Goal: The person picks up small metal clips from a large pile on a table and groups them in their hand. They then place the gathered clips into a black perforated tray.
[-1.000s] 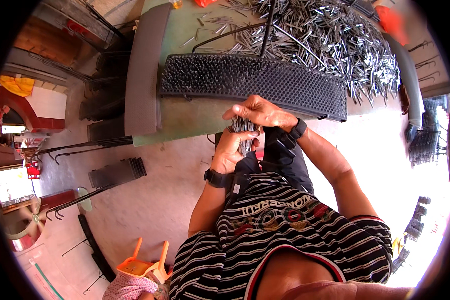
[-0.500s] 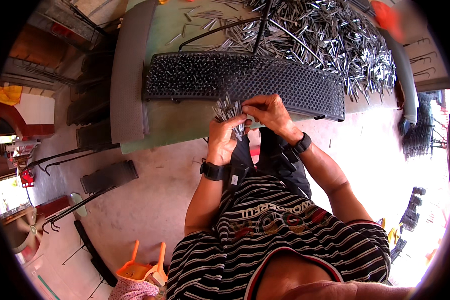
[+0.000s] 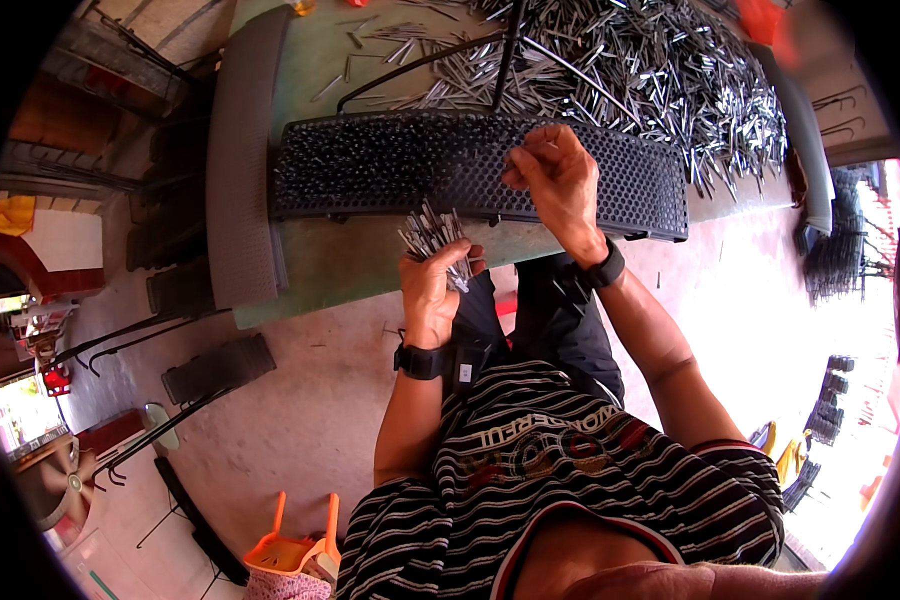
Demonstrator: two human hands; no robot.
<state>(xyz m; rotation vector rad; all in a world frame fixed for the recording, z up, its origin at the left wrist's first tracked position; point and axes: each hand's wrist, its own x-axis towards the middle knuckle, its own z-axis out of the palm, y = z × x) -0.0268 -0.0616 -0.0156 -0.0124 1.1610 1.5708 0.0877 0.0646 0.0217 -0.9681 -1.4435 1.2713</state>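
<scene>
Metallic grey rods (image 3: pixel 432 236) are forming one bundle, too tangled to count, at the near edge of one black perforated tray (image 3: pixel 635 185); their long axes are slanting, upper ends fanning forward and left toward the tray. The left grip (image 3: pixel 432 282) is clasping their lower part, rods sticking out on both sides. The right grip (image 3: pixel 565 188) is hovering over the tray, curled; whether it is pinching a rod, I cannot tell. Beyond the tray, one heap (image 3: pixel 660 90) is covering much of the table (image 3: pixel 342 264).
</scene>
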